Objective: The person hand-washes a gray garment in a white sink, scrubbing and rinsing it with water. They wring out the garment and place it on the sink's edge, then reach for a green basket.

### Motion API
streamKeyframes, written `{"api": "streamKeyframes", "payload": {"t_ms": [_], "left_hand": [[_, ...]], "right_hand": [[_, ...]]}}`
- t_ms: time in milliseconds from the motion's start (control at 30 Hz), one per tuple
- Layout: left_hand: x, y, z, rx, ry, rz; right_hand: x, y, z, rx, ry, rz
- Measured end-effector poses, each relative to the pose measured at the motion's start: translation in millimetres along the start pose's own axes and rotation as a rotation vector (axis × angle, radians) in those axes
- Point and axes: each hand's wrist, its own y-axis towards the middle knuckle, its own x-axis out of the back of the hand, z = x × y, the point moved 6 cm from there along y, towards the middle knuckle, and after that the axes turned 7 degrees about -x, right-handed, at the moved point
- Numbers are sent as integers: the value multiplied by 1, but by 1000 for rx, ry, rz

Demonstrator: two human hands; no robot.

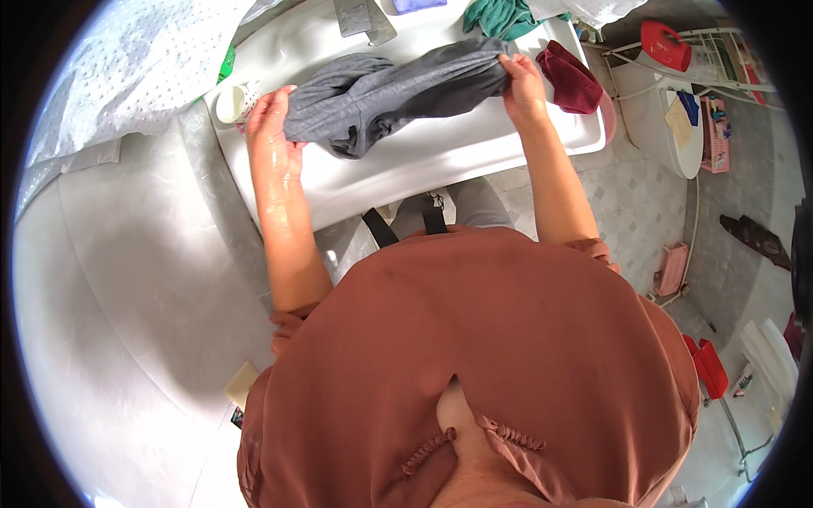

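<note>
We find the tap (pixel 356 17) — and the purple block (pixel 415 4) — cut off on top; the grey cloth (pixel 402 91) hides some basin (pixel 474 131).

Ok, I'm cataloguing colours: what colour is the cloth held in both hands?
The cloth is grey, clearest in the head view.

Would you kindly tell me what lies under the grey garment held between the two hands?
Below the grey garment, held by the left hand and right hand, the white sink shows along its near side. What the garment hides directly beneath cannot be seen.
</note>
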Motion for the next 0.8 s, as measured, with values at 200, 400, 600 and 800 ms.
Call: {"api": "streamKeyframes", "payload": {"t_ms": [200, 400, 600, 800], "left_hand": [[54, 47, 18, -65, -198, -85], [47, 59, 80, -123, 153, 7], [19, 15, 198, -208, 1298, 404], [-4, 1, 209, -424, 1858, 444]], "right_hand": [[-4, 0, 30, -64, -57, -9], [41, -5, -18, 113, -810, -321], [2, -39, -69, 311, -1649, -143], [-60, -66, -99, 411, -1945, 234]]}}
